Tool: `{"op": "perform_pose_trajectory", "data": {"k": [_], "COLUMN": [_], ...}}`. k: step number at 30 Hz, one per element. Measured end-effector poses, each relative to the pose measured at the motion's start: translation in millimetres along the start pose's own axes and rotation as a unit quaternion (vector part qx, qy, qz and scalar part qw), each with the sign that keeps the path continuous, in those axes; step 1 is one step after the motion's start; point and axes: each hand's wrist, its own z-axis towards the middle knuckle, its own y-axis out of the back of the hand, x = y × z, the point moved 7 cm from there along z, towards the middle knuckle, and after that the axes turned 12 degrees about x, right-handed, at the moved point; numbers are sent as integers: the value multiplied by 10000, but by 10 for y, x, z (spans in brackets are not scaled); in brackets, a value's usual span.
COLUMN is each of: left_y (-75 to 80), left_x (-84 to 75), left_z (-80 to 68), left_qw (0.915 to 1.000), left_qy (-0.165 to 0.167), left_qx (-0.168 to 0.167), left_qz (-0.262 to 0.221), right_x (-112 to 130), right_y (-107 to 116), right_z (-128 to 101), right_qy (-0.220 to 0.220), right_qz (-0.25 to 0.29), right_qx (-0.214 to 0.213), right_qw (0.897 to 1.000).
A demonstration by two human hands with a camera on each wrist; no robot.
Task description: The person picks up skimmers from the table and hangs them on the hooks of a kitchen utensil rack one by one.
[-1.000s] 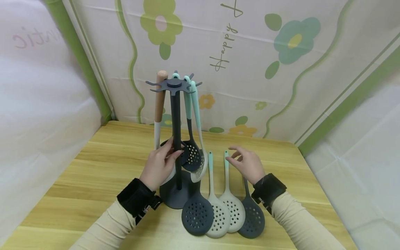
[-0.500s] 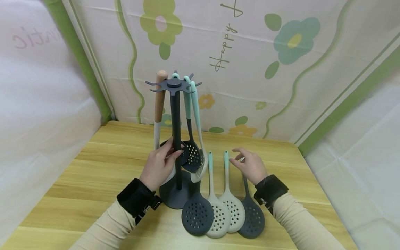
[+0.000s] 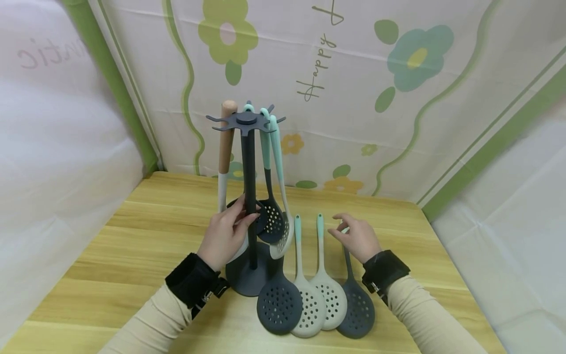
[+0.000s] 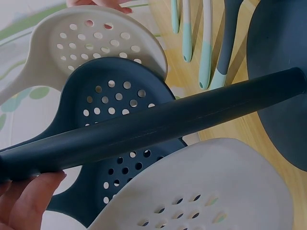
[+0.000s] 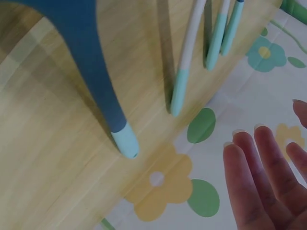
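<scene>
Wooden tabletop point(image 3: 146, 246), floral cloth backdrop point(image 3: 376, 98) behind it at the far edge.

Dark utensil stand point(image 3: 248, 196) sits centre-left: round base, upright pole, hook ring on top. Hanging on it: a wood-handled utensil point(image 3: 226, 147) on the left, a dark slotted skimmer point(image 3: 270, 216) and a white one point(image 3: 283, 231) on the right, both with mint handle ends.

Four slotted skimmers lie on the tabletop just right of the base, heads near, handles pointing far, heads overlapping: dark one point(image 3: 279, 305), white one point(image 3: 309, 307), second white one point(image 3: 329, 295), then the rightmost dark skimmer point(image 3: 355, 305).

Left hand point(image 3: 225, 236) grips the stand pole at mid height, fingers curled round it; the left wrist view confirms a thumb on the pole point(image 4: 158, 129).

Right hand point(image 3: 355, 238) hovers over the handle of the rightmost dark skimmer, fingers spread and relaxed, holding nothing. In the right wrist view the fingers point(image 5: 268, 177) are clear of that mint handle tip point(image 5: 125, 141).

Judgement: the step is reach-to-pick on a lying skimmer while the stand is steadied. The next move needs the right hand lowered onto that handle near its tip and a pinch, lifting without dragging the overlapped neighbouring head. After that, a free hook on the ring; the near-left hooks look free.
</scene>
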Motion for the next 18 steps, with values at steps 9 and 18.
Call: {"op": "perform_pose_trajectory", "data": {"k": [9, 18], "left_y": [0, -4], "left_x": [-3, 7], "left_z": [-4, -9], "left_qw": [10000, 10000], "left_qy": [-14, -68], "left_qx": [8, 4], "left_qz": [-33, -42], "right_x": [-93, -215], "right_y": [-40, -74], "right_z": [-5, -1], "right_qy": [-132, -333], "right_qz": [4, -132], "right_qx": [78, 149], "right_qw": [9999, 9992]}}
